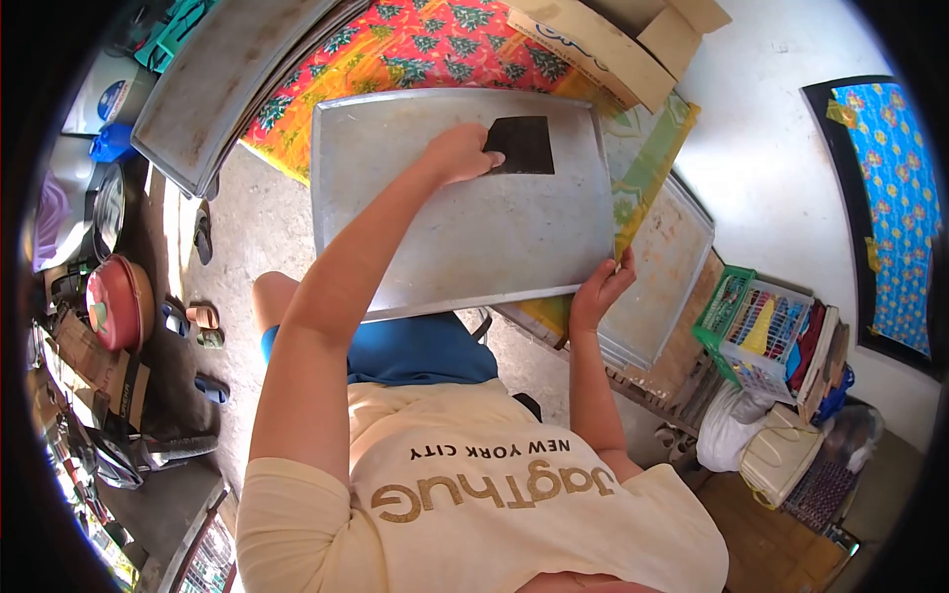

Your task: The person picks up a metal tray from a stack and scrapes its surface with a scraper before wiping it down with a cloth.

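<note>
A shallow grey metal baking tray (445,247) with a raised rim lies tilted in front of me, its near edge over my lap. My left hand (459,154) is closed on the left edge of a thin, dark, square sheet (526,146), thumb on top, over the upper part of the tray. At the tray's lower right corner, my right hand (599,293) grips the rim with its fingers at the edge. The tray's surface shows faint stains and scuffs.
Beneath the tray's far side is a table with a red Christmas-tree-patterned cover (445,40). More metal trays are stacked at the left (227,89) and right (657,277). A cardboard box (583,59) stands at the back, and plastic baskets (761,326) are at the right.
</note>
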